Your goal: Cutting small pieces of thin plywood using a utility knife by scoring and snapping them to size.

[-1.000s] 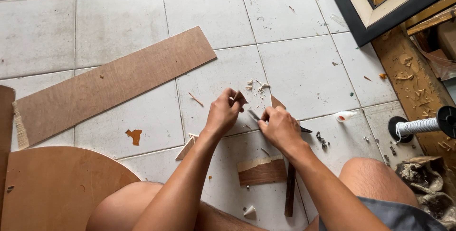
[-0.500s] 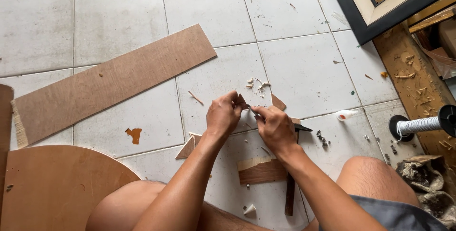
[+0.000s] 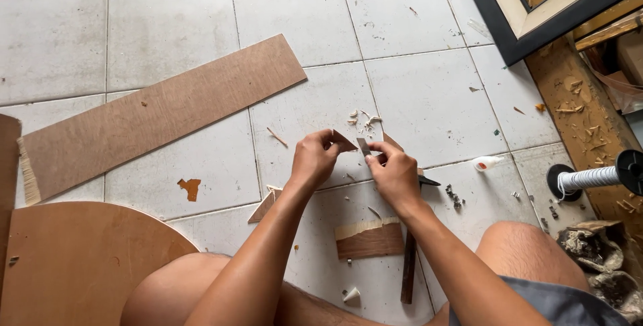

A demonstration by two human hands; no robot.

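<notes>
Drawn closer together over the tiled floor (image 3: 167, 24), the left hand (image 3: 313, 160) pinches a thin, light, brittle-looking wood offcut (image 3: 343, 140) by its edge while the right hand (image 3: 395, 173) grips a small blade (image 3: 364, 146).

Both forearms are bare from the elbow down, with no sleeves, watch, bracelet or gloves showing on them, and the left hand (image 3: 313, 158) and the right hand (image 3: 396, 175) are bare too, with no rings to be seen on the fingers that show. The knees and thighs at the bottom of the view are uncovered as well. The only clothing in sight is a piece of grey-blue fabric (image 3: 556, 302) over the right thigh, plain and unpatterned, its hem running slantwise across the leg
</notes>
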